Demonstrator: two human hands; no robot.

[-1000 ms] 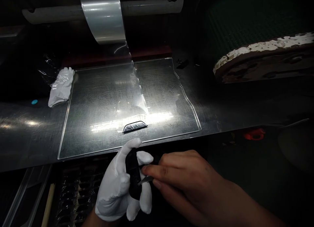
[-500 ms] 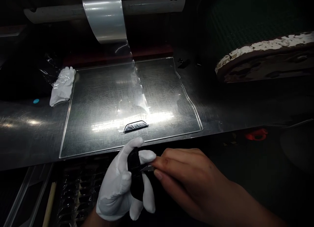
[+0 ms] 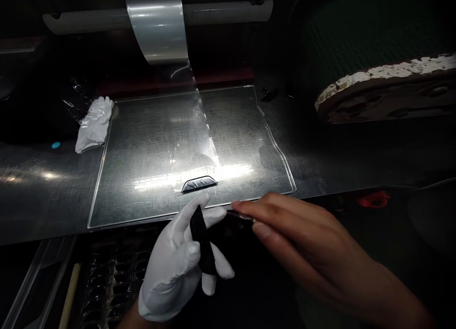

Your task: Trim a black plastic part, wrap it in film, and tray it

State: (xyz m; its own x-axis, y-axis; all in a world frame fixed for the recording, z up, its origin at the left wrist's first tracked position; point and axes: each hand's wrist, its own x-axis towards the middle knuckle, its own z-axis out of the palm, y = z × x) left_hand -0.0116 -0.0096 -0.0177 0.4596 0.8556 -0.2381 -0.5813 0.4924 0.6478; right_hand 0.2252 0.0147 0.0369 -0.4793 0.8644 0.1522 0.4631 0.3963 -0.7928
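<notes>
My left hand (image 3: pixel 180 265), in a white glove, grips a narrow black part (image 3: pixel 201 243) upright in front of the bench edge. My bare right hand (image 3: pixel 297 239) pinches a small thin metal tool (image 3: pixel 242 216) between thumb and forefinger, its tip close to the gloved fingertips. Just beyond the hands a small dark wedge-shaped piece (image 3: pixel 198 183) lies on a clear plate (image 3: pixel 117 186), under a strip of clear film (image 3: pixel 199 129) that runs down from a roll (image 3: pixel 156 23) on a white bar.
The clear plate rests on a scratched metal bench (image 3: pixel 39 196). A spare white glove (image 3: pixel 94 125) lies at the plate's far left corner. A dark curved machine part with flaking white paint (image 3: pixel 384 89) stands at the right. A red object (image 3: pixel 372 198) sits below the bench edge.
My right hand has drawn the thin tool up and away from the black part toward the bench edge. My left hand rose a little with the part.
</notes>
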